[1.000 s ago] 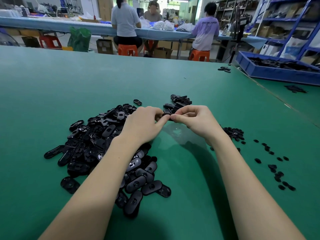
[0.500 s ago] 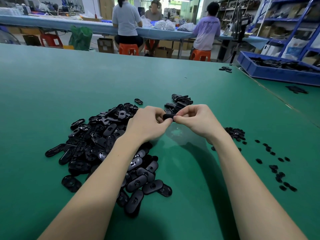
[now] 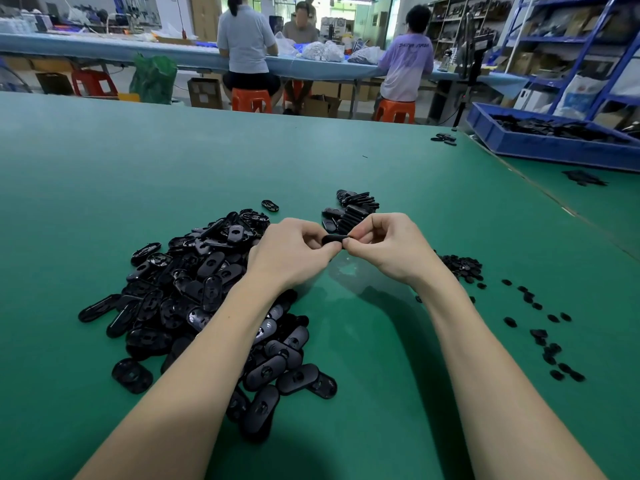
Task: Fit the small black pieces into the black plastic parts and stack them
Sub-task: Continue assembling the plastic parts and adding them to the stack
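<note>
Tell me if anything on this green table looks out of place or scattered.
Nothing looks damaged. Some small black pieces lie strewn loosely to the right, away from their little heap. One oval part sits alone beyond the big pile. Both hands, left hand and right hand, hold one part between them.

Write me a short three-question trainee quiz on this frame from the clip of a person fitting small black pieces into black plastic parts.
1. True or false: both the left hand and the right hand grip the one black plastic part held between them.
2. Where does the heap of small black pieces lie: A) beside the right wrist, B) in the blue bin, C) under the left forearm?
3. Fill in: the stack of finished parts sits just ____ the hands, farther from the camera.

Key: 1 true; 2 A; 3 beyond. The big loose pile of black plastic parts lies on the green table at the left.
</note>
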